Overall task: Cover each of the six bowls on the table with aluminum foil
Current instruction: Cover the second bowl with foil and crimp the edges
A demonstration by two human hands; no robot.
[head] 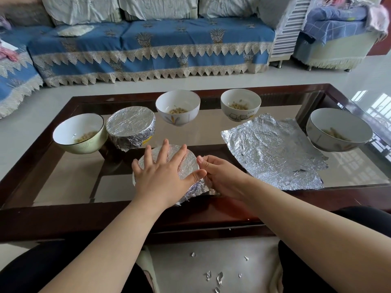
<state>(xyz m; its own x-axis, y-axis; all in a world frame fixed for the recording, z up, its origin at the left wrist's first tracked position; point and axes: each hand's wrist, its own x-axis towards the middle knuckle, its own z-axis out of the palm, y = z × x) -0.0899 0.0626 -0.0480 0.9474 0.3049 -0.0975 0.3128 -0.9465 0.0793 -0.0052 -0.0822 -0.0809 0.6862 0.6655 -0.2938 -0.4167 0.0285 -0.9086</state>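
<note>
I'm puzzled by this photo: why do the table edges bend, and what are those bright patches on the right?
Head view: the wide-angle lens bows the glass table, most near the frame edges; the bright patches are window light reflected in the glass and floor; the loose foil sheet glints; the centre stays sharp.

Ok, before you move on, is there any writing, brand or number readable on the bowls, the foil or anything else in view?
No text can be read for certain.
Far right-centre bowl: dark marks beside a small drawing on its side, possibly characters, too small and blurred to read.
Centre back bowl: a plant picture only, no words.
Foil sheet, the two foil-covered bowls, the table: no writing visible.
</note>
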